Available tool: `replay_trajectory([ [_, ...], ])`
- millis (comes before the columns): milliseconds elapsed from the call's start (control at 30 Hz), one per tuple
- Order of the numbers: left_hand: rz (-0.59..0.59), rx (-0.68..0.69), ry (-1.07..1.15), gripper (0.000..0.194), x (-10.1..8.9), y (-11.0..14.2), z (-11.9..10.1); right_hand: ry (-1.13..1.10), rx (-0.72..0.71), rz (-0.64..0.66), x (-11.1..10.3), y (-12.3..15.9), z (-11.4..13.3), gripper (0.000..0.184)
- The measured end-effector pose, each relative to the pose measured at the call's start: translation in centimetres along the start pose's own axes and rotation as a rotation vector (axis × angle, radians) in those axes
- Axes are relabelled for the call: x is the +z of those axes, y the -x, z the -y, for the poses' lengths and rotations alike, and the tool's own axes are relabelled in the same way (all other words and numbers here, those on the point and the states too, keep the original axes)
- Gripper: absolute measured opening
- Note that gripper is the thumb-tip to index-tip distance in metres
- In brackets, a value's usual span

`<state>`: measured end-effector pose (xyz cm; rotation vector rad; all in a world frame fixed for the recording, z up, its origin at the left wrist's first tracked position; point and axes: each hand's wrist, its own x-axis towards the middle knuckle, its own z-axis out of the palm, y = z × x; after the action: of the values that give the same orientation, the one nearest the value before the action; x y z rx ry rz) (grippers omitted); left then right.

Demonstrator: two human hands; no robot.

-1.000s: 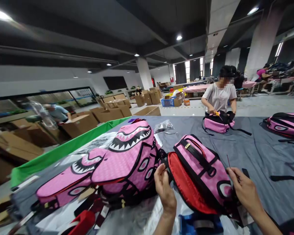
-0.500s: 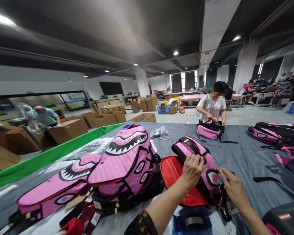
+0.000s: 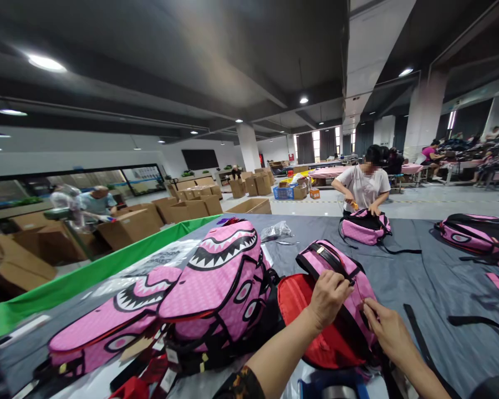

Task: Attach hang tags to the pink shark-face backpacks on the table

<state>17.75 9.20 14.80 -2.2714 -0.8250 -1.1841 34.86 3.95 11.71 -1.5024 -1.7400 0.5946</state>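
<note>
Backpack (image 3: 352,307) | red flap (image 3: 297,296) lies open, unclosed | left hand (image 3: 330,297) atop backpack, grip unclear | right hand (image 3: 385,322) alongside, pinches cord (image 3: 359,290)

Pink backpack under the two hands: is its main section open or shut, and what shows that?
Open: the red lining lies widely exposed beside the pink outer side of the backpack.

From where I stand, a dark ceiling (image 3: 149,66) spreads overhead, crossed by beams, its round lamps (image 3: 303,100) lit. Beyond the shiny pale floor (image 3: 307,208), 1 black panel (image 3: 199,159) hangs on a white wall (image 3: 172,158). Past a white pillar (image 3: 248,147), bright windows (image 3: 316,143) alternate with dark curtains (image 3: 327,143) behind a pink-topped table (image 3: 326,172).
</note>
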Motion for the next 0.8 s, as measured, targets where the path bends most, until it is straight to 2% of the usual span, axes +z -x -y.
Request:
replay_trajectory([
  [300,0.015,-0.092,0.025,0.013,0.5,0.8,-0.2,0.033,0.044,0.013,0.2,1.3,-0.9,0.056],
  [433,0.091,-0.152,0.069,0.016,0.6,0.7,-0.4,0.071,-0.013,-0.010,0.6,0.5,-0.2,0.054],
  [500,0.121,-0.253,0.154,0.019,0.8,0.2,-0.9,0.132,-0.053,-0.039,0.8,-0.7,0.4,0.050],
  [600,0.106,-0.559,0.314,0.015,1.3,-1.0,-2.0,0.161,-0.081,-0.069,1.0,-2.4,0.9,0.054],
  [667,0.058,-0.741,0.382,0.013,1.7,-1.5,-2.8,0.083,-0.088,-0.056,0.9,-3.0,0.7,0.056],
  [700,0.027,-0.775,0.392,0.014,2.0,-1.6,-3.1,0.008,-0.085,-0.024,0.7,-3.0,0.4,0.056],
  [733,-0.005,-0.764,0.381,0.014,2.3,-1.5,-3.3,-0.087,-0.076,0.023,0.4,-2.9,-0.1,0.056],
  [800,-0.055,-0.631,0.315,0.013,2.8,-1.0,-3.4,-0.286,-0.059,0.137,-0.3,-2.2,-1.5,0.057],
])
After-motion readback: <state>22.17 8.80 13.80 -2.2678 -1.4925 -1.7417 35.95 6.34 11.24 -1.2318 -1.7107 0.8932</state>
